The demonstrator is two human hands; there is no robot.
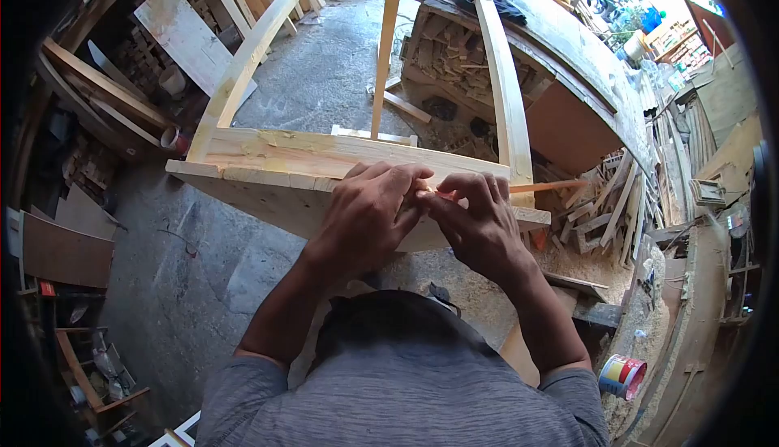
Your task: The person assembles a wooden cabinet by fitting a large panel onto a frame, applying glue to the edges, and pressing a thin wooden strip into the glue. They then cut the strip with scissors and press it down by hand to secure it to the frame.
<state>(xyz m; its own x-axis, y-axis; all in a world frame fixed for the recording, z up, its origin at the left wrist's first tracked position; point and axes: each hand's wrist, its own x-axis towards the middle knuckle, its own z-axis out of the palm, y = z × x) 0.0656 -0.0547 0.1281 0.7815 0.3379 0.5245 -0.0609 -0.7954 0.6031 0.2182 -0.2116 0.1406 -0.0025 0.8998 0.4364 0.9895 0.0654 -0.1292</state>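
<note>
My left hand [361,213] and my right hand [480,221] meet over the near edge of a pale wooden frame [280,148]. The fingertips of both are pinched together around a tiny pale piece [425,191]. A bit of red shows by the right fingers; what it is I cannot make out. Both hands are closed, and the fingers hide most of what lies between them. Below them runs the frame's wide near board [251,177], with yellowish patches on its surface. From behind my right hand a thin orange-brown stick [552,186] juts out to the right.
Beyond the frame stands a workbench [560,49] with wood offcuts [454,53] stacked beneath it. Scrap strips [613,204] and sawdust lie to the right, near a paint can [623,377]. Boards [182,29] lean at the left. Concrete floor [174,285] shows below.
</note>
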